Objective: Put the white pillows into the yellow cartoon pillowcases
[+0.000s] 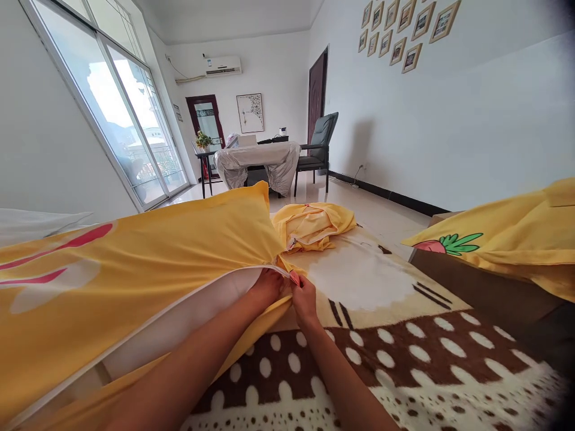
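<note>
A yellow fabric cover [179,239] with pink and white shapes spreads over the left half, its long zipped side open on a white inside [202,308]. My left hand [269,286] reaches into that opening near the right corner; its fingers are mostly hidden by the cloth. Just beside it, my right hand [304,298] is closed, pinching the cover's corner edge at the opening. Beyond the hands lies a crumpled yellow cloth [314,224] on a brown and cream patterned blanket [368,350].
Another yellow cloth [516,233] with a carrot print lies at the right. Farther back stand a covered table [256,157], a dark chair [317,146] and a small plant stand [205,157]. Sliding glass doors [121,108] are at the left.
</note>
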A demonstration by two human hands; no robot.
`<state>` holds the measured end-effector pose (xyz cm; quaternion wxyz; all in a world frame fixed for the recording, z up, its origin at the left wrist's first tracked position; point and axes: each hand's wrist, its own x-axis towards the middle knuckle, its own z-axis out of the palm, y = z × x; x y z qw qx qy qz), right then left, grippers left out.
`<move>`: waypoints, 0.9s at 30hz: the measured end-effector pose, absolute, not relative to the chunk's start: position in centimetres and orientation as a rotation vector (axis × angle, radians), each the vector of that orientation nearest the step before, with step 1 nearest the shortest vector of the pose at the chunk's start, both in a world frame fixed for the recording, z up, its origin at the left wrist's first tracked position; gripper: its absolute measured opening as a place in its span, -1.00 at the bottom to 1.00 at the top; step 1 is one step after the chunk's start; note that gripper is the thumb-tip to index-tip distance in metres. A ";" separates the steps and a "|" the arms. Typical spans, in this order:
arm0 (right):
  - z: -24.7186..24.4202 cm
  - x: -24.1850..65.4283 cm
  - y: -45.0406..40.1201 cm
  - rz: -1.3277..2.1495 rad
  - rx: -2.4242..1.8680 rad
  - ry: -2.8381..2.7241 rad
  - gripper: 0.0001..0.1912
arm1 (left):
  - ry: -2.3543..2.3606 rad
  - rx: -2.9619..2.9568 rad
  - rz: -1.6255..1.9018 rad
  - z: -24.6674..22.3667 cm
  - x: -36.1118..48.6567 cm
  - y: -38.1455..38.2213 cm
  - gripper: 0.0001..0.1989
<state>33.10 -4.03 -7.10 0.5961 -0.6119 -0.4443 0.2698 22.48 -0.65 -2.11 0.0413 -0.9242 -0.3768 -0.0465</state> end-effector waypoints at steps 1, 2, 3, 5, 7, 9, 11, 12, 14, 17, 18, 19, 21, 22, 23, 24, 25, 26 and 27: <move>-7.4 32.9 -3.8 0.646 -1.405 -1.011 -0.69 | -1.162 -2.845 -0.119 -2.0 22.6 -0.6 -0.75; -7.6 32.8 -3.6 0.667 -1.390 -0.998 -0.69 | -1.167 -2.861 -0.096 -1.9 22.7 -0.6 -0.77; -7.8 32.6 -3.4 0.686 -1.379 -0.993 -0.70 | -1.171 -2.874 -0.083 -1.8 22.8 -0.6 -0.76; -8.0 32.6 -3.2 0.725 -1.373 -1.004 -0.75 | -1.184 -2.892 -0.083 -1.4 22.9 -0.6 -0.74; -8.0 32.9 -3.2 0.755 -1.391 -1.038 -0.81 | -1.202 -2.901 -0.098 -1.1 22.8 -0.5 -0.73; -7.7 33.3 -3.5 0.749 -1.435 -1.083 -0.84 | -1.215 -2.908 -0.114 -0.9 22.6 -0.4 -0.75; -7.2 33.7 -3.9 0.691 -1.495 -1.124 -0.87 | -1.211 -2.924 -0.126 -0.9 22.4 -0.3 -0.75; -7.0 33.8 -4.1 0.650 -1.526 -1.142 -0.90 | -1.201 -2.938 -0.129 -0.9 22.3 -0.2 -0.75; -6.5 34.1 -4.6 0.576 -1.575 -1.179 -0.95 | -1.160 -2.982 -0.121 -0.9 22.3 -0.2 -0.76; -6.0 34.1 -5.0 0.510 -1.619 -1.230 -0.94 | -1.119 -3.028 -0.122 -1.0 22.6 -0.1 -0.79; -5.8 34.1 -5.1 0.496 -1.627 -1.241 -0.92 | -1.127 -3.028 -0.134 -1.1 22.8 -0.1 -0.80; -5.7 34.0 -5.1 0.485 -1.633 -1.247 -0.91 | -1.149 -3.014 -0.163 -1.3 23.1 0.0 -0.81; -5.5 33.9 -5.0 0.470 -1.641 -1.247 -0.89 | -1.220 -2.957 -0.256 -1.7 23.7 0.2 -0.79; -5.4 33.8 -5.0 0.464 -1.644 -1.244 -0.89 | -1.263 -2.917 -0.309 -2.0 24.0 0.3 -0.76; -5.4 33.7 -4.9 0.459 -1.648 -1.240 -0.88 | -1.307 -2.874 -0.357 -2.3 24.2 0.4 -0.73; -5.4 33.7 -4.9 0.454 -1.650 -1.237 -0.88 | -1.346 -2.835 -0.389 -2.6 24.5 0.5 -0.71; -5.4 33.6 -4.9 0.450 -1.653 -1.236 -0.88 | -1.377 -2.803 -0.405 -2.9 24.7 0.5 -0.71; -5.4 33.6 -4.9 0.447 -1.655 -1.237 -0.87 | -1.397 -2.778 -0.410 -3.2 24.9 0.5 -0.72; -5.4 33.5 -4.9 0.445 -1.658 -1.239 -0.87 | -1.407 -2.759 -0.411 -3.4 25.0 0.4 -0.73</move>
